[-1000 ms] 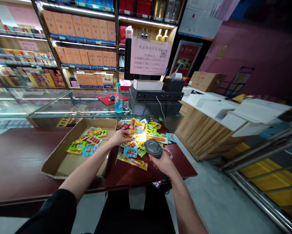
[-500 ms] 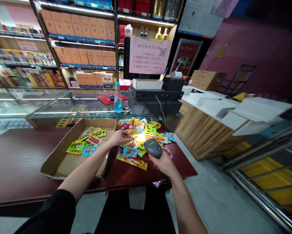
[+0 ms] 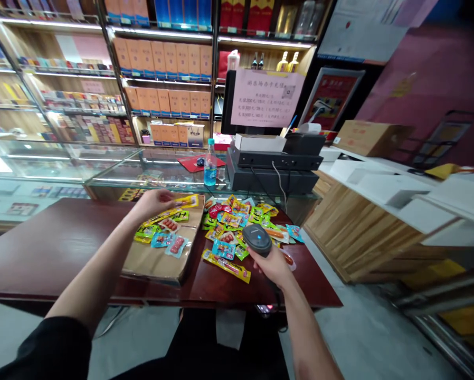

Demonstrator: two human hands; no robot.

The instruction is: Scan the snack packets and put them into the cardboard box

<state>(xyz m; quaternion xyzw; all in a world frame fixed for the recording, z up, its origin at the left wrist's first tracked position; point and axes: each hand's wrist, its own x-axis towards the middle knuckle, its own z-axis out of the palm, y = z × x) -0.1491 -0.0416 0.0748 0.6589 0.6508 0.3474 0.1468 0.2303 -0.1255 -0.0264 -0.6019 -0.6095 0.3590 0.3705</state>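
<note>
My left hand [image 3: 154,205] is over the cardboard tray [image 3: 153,267], its fingers closed on a long yellow sausage packet [image 3: 188,201] that sticks out to the right. Under and beside it in the tray lie several snack packets, among them a blue one [image 3: 162,240] and a pack of small sausages [image 3: 177,245]. My right hand [image 3: 275,267] grips a dark barcode scanner [image 3: 256,239] by its handle, above the right part of a heap of snack packets [image 3: 231,219]. A long yellow packet [image 3: 226,265] lies at the heap's near side.
The dark red table [image 3: 74,248] carries tray and heap. Behind it a glass counter [image 3: 158,163] holds a blue drink bottle [image 3: 210,166], a red mat [image 3: 189,162] and a monitor with a pink notice [image 3: 266,97]. A wooden cabinet [image 3: 363,227] stands right.
My left hand has moved left from the heap to above the tray with the yellow packet. The scanner's bright light on the heap is gone. The view has shifted left.
</note>
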